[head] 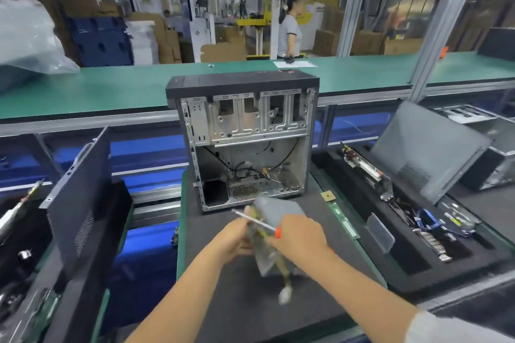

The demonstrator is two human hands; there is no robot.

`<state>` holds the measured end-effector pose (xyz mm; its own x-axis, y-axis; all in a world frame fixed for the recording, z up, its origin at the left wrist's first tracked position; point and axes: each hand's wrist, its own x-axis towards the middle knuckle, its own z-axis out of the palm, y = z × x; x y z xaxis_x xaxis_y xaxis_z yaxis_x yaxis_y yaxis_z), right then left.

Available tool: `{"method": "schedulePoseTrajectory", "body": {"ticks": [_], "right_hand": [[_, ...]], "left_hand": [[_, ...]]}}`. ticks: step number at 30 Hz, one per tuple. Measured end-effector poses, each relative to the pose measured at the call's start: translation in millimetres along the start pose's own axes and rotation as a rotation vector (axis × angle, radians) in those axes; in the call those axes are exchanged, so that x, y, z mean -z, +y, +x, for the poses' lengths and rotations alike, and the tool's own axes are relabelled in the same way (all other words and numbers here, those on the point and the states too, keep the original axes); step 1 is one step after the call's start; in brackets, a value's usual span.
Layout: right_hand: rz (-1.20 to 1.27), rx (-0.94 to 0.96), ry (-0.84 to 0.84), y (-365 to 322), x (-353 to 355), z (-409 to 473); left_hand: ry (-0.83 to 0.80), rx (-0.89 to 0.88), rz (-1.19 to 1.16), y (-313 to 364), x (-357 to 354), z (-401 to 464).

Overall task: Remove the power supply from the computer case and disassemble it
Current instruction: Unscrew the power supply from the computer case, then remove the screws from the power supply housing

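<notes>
**Power supply out of the case, held up for the screwdriver**

The left hand (235,237) had its fingers curled round the near-left side of the blurred grey metal power supply box (274,231), which was held clear of the dark foam mat (223,301) on the worktop, just in front of the open case. The right hand (299,237) gripped the orange handle of a thin-shafted screwdriver (255,219), whose shaft lay across the top of the box and pointed far-left.

Judging from this, the step in hand was undoing the cover screws. It would probably go better with the box set flat on the mat, the left hand pressing it steady, and the tip seated squarely in a screw head before turning; held in the air, the box may twist and the tip slip.

The black-topped, silver steel computer case (245,142) stood upright beyond the hands, with its side open and loose black cables inside.

Motion blur hid the box's screws, seams and label. The screwdriver tip could not be seen to meet any screw. A bundle of yellowish wires with a white plug (285,291) hung beneath the box, its detail smeared. The right hand's fingertips were hidden behind the hand itself.
</notes>
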<state>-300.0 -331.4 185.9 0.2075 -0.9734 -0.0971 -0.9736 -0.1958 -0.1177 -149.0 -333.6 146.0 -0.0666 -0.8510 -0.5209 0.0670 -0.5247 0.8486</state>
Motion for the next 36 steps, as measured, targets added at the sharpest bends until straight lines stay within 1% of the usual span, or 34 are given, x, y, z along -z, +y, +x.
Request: {"method": "schedulePoseTrajectory", "body": {"ticks": [1,3,4,5,7,8,9,11,13,14,17,21,23,25,26,27,29,30,31,32,33,34,36], "right_hand": [[0.059,0.018,-0.056,-7.4,-5.3,-5.1],[0.200,-0.007,-0.162,-11.4,-12.6,-11.1],[0.281,-0.037,-0.205,-8.4,-13.2,-10.2],[0.360,-0.063,-0.251,-2.5,-12.6,-8.6],[0.458,-0.091,-0.346,14.7,-10.0,-2.6],[0.473,-0.095,-0.380,24.0,-8.6,1.5],[0.488,-0.103,-0.392,32.0,-6.3,4.9],[0.561,-0.107,-0.390,44.9,-0.3,11.2],[0.589,-0.079,-0.356,53.2,2.7,19.3],[0.598,-0.061,-0.352,55.5,3.7,23.2],[0.632,-0.041,-0.386,56.9,5.1,35.0],[0.580,-0.022,-0.399,53.9,12.3,55.6],[0.573,0.004,-0.361,52.3,18.0,66.8],[0.579,0.026,-0.279,51.8,25.4,77.1],[0.578,0.042,-0.236,52.4,29.8,81.7],[0.579,0.061,-0.205,53.2,34.3,86.0],[0.615,0.093,-0.163,55.1,41.3,93.5],[0.636,0.102,-0.141,55.8,43.9,96.9],[0.644,0.108,-0.119,56.0,44.9,100.4],[0.640,0.108,-0.102,55.9,43.9,104.0],[0.633,0.102,-0.095,55.3,40.8,107.8],[0.626,0.094,-0.095,54.4,35.5,111.7],[0.584,0.092,-0.108,52.3,21.3,119.8]], "left_hand": [[0.006,0.027,0.001,-4.9,1.6,0.2],[0.125,0.046,-0.003,-12.5,10.3,0.7],[0.185,0.029,-0.004,-14.2,16.0,-1.4],[0.243,-0.006,0.052,-16.0,22.4,-3.0],[0.319,-0.132,0.320,-21.8,37.9,-2.7],[0.317,-0.185,0.432,-25.3,43.4,-0.7],[0.267,-0.215,0.502,-29.3,48.1,1.4],[0.146,-0.222,0.565,-37.8,53.8,4.5],[0.063,-0.224,0.569,-44.2,54.8,7.4],[0.055,-0.234,0.552,-48.3,54.6,11.3],[0.130,-0.296,0.476,-50.5,48.8,21.8],[0.115,-0.348,0.480,-35.0,40.7,35.7],[0.091,-0.308,0.505,-27.5,42.8,45.7],[0.040,-0.260,0.582,-21.8,47.0,49.2],[0.004,-0.263,0.595,-20.8,48.8,50.1],[-0.030,-0.249,0.572,-20.2,50.4,50.1],[-0.041,-0.159,0.466,-19.0,49.2,47.7],[0.030,-0.128,0.510,-19.2,46.0,45.1],[0.163,-0.106,0.675,-19.7,42.9,42.5],[0.316,-0.090,0.897,-19.4,39.6,38.4],[0.427,-0.094,1.097,-17.3,36.0,32.2],[0.458,-0.084,1.218,-15.0,32.4,25.2],[0.365,-0.003,1.239,-11.5,23.0,12.8]]}}
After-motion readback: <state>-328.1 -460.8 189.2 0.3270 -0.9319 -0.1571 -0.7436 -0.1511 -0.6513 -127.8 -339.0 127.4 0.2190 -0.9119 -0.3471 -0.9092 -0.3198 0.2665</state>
